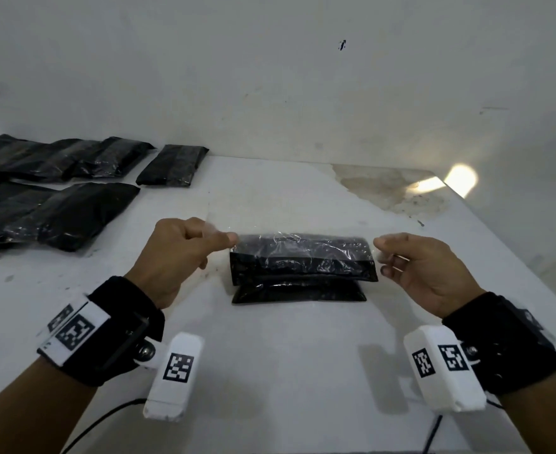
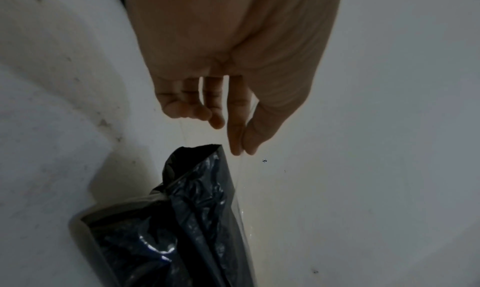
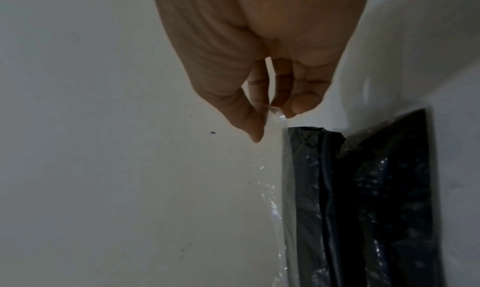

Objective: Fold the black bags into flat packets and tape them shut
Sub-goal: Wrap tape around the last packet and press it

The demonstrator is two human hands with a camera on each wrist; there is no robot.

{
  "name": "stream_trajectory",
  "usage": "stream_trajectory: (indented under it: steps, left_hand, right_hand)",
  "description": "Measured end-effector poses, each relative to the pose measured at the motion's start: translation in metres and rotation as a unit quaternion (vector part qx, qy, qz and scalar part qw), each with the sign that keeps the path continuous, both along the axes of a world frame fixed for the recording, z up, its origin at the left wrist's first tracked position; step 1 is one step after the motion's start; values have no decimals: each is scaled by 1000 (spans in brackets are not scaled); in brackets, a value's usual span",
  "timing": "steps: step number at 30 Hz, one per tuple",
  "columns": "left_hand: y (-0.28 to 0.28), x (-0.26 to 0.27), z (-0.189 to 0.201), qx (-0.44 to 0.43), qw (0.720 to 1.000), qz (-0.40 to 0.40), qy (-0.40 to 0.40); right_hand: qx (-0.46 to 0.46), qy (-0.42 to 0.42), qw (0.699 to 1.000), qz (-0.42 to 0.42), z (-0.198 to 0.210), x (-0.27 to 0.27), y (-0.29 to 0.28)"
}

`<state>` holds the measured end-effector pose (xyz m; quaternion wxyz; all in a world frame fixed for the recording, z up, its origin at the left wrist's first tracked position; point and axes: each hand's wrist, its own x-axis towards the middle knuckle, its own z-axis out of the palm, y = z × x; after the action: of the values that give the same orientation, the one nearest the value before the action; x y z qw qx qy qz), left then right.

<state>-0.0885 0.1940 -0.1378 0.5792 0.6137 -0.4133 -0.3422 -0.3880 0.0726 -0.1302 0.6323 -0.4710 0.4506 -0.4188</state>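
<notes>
Left hand (image 1: 175,253) and right hand (image 1: 424,267) pinch barely visible clear tape (image 1: 302,245) over folded bag (image 1: 302,267)

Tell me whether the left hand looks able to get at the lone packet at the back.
Probably not yet: the left hand pinches one end of the clear tape; the path to the lone packet looks open.

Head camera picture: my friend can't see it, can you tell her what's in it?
Two hands, left hand and right hand, stretch clear tape over a folded black bag on a white table. More black packets lie far left.
</notes>
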Motion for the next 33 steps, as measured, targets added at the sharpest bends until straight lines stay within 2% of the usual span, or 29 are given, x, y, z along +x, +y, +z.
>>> stream_trajectory:
  steps: [4, 6, 9, 15, 24, 27, 30, 33]
  left_hand:
    - [4, -2, 8, -64, 998, -11, -6]
    - [4, -3, 7, -65, 998, -17, 16]
    - [6, -7, 8, -36, 998, -42, 39]
    - [9, -10, 4, 28, 997, -64, 15]
    - [5, -11, 11, 94, 989, -96, 64]
    - [6, -9, 10, 93, 991, -92, 30]
    - [5, -5, 8, 46, 997, -41, -51]
    - [6, -2, 9, -14, 998, -18, -56]
  right_hand:
    - [-56, -43, 997, -8, -1, 1, 2]
    - [-62, -64, 996, 3, -2, 1, 2]
    - [-62, -48, 996, 44, -3, 0, 4]
    - [-39, 13, 994, 100, -5, -2, 8]
    - [37, -37, 985, 165, -1, -1, 7]
    - [32, -36, 985, 163, 2, -1, 8]
    - [-34, -8, 992, 118, 2, -4, 7]
    - [-93, -19, 991, 90, 3, -8, 6]
